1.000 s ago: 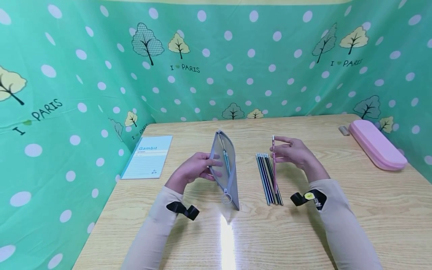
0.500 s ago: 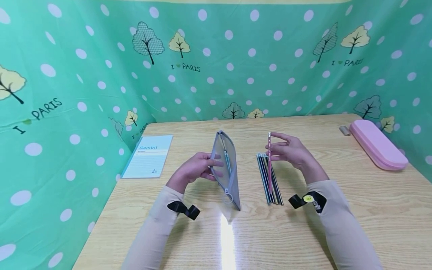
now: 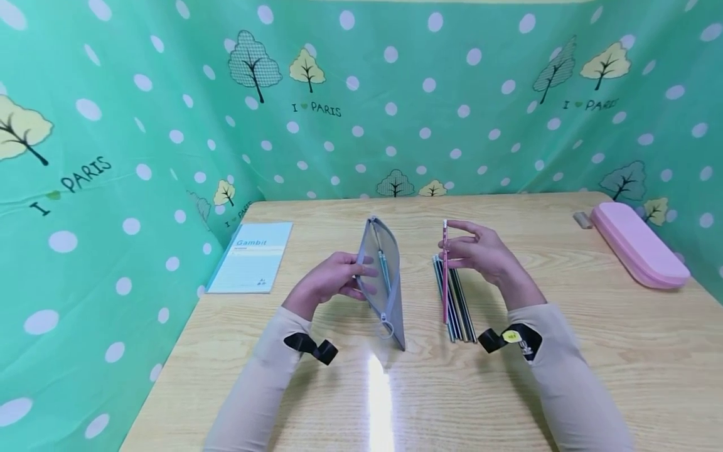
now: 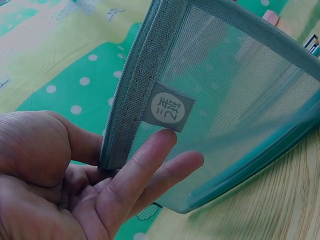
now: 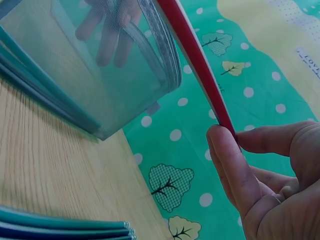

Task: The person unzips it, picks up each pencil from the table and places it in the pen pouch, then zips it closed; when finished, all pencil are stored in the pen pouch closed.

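Observation:
A grey mesh zip pouch [image 3: 395, 276] stands on its edge, unzipped, with light-blue pencils [image 3: 385, 269] visible inside. My left hand [image 3: 339, 276] holds its near-left rim; in the left wrist view thumb and fingers [image 4: 145, 172] grip the zip edge beside a sewn label [image 4: 169, 107]. To the right, my right hand [image 3: 474, 251] pinches a pink-red pencil [image 3: 445, 282] between thumb and fingertips near its upper end. That pencil hangs over a row of dark and blue pencils [image 3: 460, 307] lying side by side on the table. The right wrist view shows the pinched pencil [image 5: 200, 65] close up.
A light-blue notebook [image 3: 248, 260] lies at the back left of the wooden table [image 3: 316, 389]. At the right are a pink pencil case [image 3: 638, 242] and a small grey eraser [image 3: 582, 220]. A green dotted curtain [image 3: 429, 94] rises behind the table.
My right hand has carried the pink-red pencil a little leftward, toward the pouch. The left hand keeps its grip on the pouch, and the head view has shifted slightly.

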A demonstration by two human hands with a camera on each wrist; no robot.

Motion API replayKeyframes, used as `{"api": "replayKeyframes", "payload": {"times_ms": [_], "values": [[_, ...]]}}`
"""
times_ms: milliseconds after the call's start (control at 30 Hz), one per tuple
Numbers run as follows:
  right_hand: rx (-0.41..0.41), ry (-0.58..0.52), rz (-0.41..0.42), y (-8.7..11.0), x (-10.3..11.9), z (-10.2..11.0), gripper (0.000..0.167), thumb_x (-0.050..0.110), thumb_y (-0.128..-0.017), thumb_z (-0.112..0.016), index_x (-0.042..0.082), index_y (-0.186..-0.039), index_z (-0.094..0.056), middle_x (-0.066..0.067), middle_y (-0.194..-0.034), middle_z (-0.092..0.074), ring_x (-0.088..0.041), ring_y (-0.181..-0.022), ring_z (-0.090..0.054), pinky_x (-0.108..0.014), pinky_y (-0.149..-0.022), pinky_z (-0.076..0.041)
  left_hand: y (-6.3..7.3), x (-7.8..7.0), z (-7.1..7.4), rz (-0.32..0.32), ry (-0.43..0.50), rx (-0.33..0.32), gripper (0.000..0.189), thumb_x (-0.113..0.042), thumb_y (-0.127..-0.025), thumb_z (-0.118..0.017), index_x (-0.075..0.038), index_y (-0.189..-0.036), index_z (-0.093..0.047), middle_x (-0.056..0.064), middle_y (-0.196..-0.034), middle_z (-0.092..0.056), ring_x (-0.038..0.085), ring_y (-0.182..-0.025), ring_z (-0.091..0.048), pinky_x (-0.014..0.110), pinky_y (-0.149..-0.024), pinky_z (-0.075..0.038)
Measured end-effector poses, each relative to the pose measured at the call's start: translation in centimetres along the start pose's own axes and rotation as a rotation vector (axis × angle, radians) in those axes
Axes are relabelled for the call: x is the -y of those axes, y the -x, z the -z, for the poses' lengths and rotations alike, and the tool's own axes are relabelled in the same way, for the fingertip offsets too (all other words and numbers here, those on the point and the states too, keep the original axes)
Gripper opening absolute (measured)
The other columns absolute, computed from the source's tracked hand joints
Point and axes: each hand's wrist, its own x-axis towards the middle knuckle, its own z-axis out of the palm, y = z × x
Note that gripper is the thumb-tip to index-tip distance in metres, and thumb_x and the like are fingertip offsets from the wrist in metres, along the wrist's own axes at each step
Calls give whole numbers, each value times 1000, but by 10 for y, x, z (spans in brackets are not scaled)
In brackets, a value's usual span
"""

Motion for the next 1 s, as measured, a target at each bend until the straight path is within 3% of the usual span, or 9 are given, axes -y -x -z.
{"api": "replayKeyframes", "payload": {"times_ms": [1000], "values": [[47, -39, 52, -14, 17, -50, 68, -9, -99, -53, -5, -160, -24, 5, -93, -73, -10, -83, -73, -25, -79, -65, 1, -1, 0, 13, -5, -18, 47, -7, -107, -47, 13, -149, -43, 30, -138, -61, 19, -85, -75, 30, -73, -66]]}}
